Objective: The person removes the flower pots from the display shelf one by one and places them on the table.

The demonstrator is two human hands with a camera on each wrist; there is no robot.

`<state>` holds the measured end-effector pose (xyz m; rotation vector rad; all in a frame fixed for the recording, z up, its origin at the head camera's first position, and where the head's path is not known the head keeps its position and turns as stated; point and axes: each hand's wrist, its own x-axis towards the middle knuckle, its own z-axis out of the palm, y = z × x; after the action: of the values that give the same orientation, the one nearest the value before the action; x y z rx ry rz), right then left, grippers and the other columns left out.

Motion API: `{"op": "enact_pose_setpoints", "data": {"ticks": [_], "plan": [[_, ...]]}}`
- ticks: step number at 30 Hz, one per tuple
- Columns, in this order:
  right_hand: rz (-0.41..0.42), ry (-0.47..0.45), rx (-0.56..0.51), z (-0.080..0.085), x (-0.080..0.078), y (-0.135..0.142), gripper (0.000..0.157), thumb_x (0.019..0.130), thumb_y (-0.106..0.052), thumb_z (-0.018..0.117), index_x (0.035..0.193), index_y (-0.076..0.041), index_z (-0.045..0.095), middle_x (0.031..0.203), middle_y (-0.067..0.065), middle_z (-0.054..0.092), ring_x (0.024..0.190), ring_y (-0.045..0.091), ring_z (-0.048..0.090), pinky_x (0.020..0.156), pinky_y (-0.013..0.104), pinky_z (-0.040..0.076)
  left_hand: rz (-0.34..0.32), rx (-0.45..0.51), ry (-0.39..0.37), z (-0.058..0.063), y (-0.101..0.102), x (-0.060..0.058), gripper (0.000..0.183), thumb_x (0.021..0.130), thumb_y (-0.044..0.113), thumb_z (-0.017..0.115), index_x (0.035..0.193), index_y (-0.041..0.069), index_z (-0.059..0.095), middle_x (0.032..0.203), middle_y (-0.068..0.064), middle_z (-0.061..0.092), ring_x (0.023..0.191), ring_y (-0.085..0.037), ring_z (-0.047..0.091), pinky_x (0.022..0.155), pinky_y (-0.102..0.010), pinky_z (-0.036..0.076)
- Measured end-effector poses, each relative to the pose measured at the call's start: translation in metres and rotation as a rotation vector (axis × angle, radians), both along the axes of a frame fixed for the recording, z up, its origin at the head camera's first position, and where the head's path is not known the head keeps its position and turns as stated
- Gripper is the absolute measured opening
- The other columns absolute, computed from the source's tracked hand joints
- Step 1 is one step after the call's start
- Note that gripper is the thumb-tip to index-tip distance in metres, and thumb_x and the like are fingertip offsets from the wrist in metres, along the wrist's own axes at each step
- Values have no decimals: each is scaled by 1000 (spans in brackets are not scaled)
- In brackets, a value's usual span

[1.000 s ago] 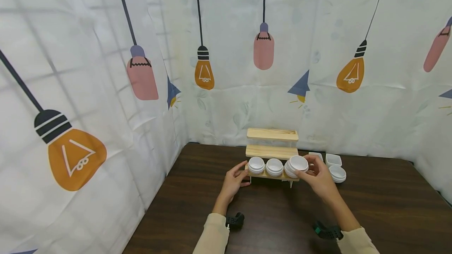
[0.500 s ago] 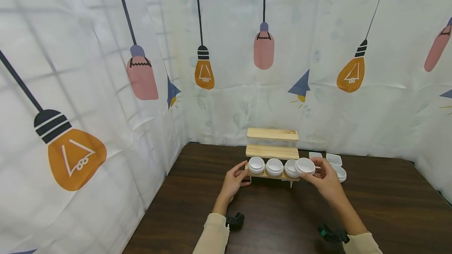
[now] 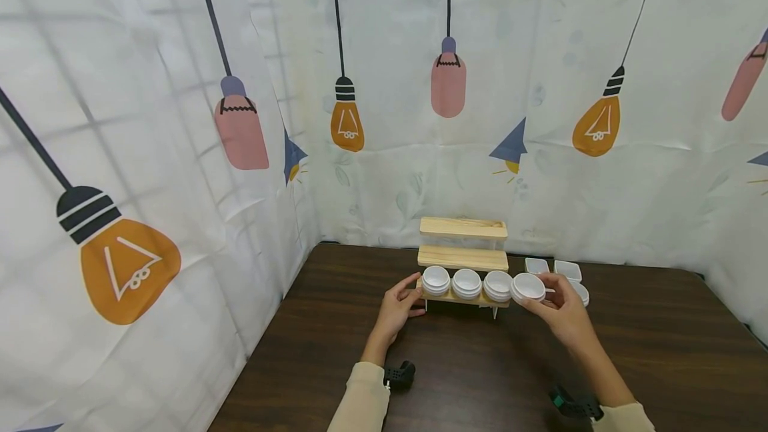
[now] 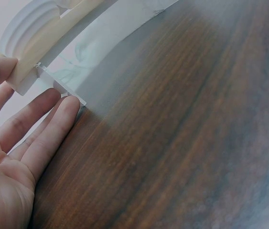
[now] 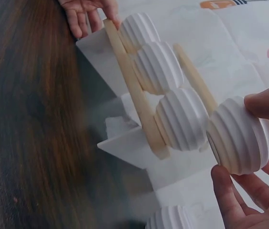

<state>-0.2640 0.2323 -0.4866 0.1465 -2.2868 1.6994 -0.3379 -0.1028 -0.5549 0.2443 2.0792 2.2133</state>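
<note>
My right hand [image 3: 567, 312] pinches a small white ribbed bowl [image 3: 529, 287] between thumb and fingers, just off the right end of the rack's lowest shelf. In the right wrist view this bowl [image 5: 242, 136] is tilted, apart from the shelf. A three-tier wooden display rack [image 3: 462, 259] with clear side supports carries three white ribbed bowls on its lowest shelf: left bowl [image 3: 435, 280], middle bowl [image 3: 467, 283], right bowl [image 3: 498, 285]. My left hand [image 3: 393, 312] holds the left end of that shelf; in the left wrist view two fingertips [image 4: 69, 102] lie against the clear support [image 4: 60, 85].
Behind my right hand, square white dishes [image 3: 567, 271] and a round white bowl [image 3: 581, 292] stand on the dark wooden table [image 3: 336, 325]. The rack's upper shelves [image 3: 462, 227] bear nothing. A patterned curtain [image 3: 384, 185] hangs at the table's back edge.
My right hand has moved right and slightly down with the bowl, away from above the third bowl, which now shows fully. The left hand and the rack have stayed put.
</note>
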Motion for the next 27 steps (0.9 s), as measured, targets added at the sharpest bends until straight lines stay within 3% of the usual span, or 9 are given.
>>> {"op": "enact_pose_setpoints", "data": {"ticks": [12, 27], "plan": [[-21, -33, 31, -10, 4, 13, 55, 90, -8, 79, 136, 3, 49, 111, -16, 55, 91, -7, 60, 73, 12, 56, 0, 9, 2, 0, 0, 0, 52, 102, 21, 65, 151, 9, 51, 120, -17, 73, 114, -45, 68, 83, -38, 66], [-73, -101, 101, -24, 3, 25, 57, 91, -14, 80, 136, 0, 49, 113, -8, 55, 89, -10, 59, 72, 12, 55, 8, 29, -5, 2, 1, 1, 47, 102, 19, 66, 147, 14, 57, 118, -17, 74, 111, -42, 70, 83, -39, 66]]}}
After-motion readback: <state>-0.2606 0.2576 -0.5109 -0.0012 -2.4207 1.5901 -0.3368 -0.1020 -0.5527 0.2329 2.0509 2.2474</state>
